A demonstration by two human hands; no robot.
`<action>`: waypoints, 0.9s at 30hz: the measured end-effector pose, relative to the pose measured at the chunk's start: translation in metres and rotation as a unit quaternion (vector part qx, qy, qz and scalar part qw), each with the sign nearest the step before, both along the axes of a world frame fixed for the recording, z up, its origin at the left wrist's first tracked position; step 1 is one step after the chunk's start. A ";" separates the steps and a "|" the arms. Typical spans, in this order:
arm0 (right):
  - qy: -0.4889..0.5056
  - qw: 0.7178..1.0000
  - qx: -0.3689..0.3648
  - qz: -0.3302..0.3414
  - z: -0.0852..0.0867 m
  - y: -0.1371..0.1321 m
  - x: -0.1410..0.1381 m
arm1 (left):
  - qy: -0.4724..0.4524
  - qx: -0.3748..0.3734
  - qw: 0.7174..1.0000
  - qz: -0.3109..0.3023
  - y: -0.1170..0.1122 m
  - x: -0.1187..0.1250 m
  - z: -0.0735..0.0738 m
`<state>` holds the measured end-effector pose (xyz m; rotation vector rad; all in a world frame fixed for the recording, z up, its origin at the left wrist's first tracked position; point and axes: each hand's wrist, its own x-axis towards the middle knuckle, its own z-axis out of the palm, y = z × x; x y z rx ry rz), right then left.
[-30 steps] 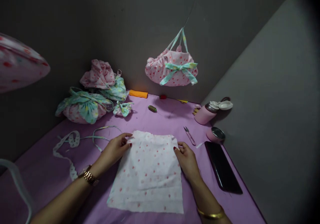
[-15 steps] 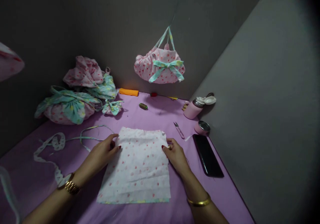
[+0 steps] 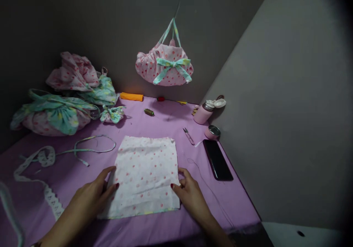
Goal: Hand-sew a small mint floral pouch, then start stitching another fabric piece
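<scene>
The left hand point(image 3: 93, 195) has its thumb and forefinger parted by a modest gap, the thumb on top of a white cloth with red dots point(image 3: 146, 177) and the forefinger touching its left edge; whether these fingers pinch the edge I cannot tell. The right hand point(image 3: 191, 194) is set much the same way at the right edge, its thumb over the cloth and its forefinger just outside, moderately spread, and here too a pinch cannot be made out. The cloth lies flat on the purple-covered table point(image 3: 162, 127) between both hands, lightly creased, with a thin green and yellow line along its near edge. To its left are a patterned tie strip point(image 3: 91, 151) in a loop and a length of white lace point(image 3: 52, 200). To its right lie thread snips point(image 3: 189, 136), with a black phone point(image 3: 217, 160) near them and a round pink cap point(image 3: 212, 132) just beyond the phone. Farther back stands a pink bottle point(image 3: 203, 114), its white lid raised. Near the middle is a green spool point(image 3: 149, 112), and behind it are a red spool point(image 3: 160, 99) and an orange roll point(image 3: 131, 97). At the back left, gathered fabric bundles point(image 3: 59, 116) are piled near a small tied pouch point(image 3: 112, 115). Above the far edge hangs a pink dotted bag point(image 3: 165, 66) with a mint bow
</scene>
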<state>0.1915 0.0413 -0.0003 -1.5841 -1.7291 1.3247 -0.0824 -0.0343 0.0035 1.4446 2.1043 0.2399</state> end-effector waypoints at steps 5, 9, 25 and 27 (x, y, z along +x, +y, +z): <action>-0.011 1.000 0.004 0.010 -0.003 -0.009 0.000 | 0.031 0.015 0.999 -0.002 -0.007 0.001 -0.005; -0.025 0.999 0.017 0.020 -0.005 -0.010 0.002 | 0.038 0.022 0.999 -0.019 -0.011 -0.001 -0.005; -0.112 0.930 0.231 0.263 0.013 -0.031 0.023 | -0.043 0.204 0.920 -0.332 -0.003 0.054 -0.006; -0.135 0.917 0.262 0.270 0.005 -0.038 0.020 | -0.050 0.204 0.931 -0.299 -0.001 0.055 -0.006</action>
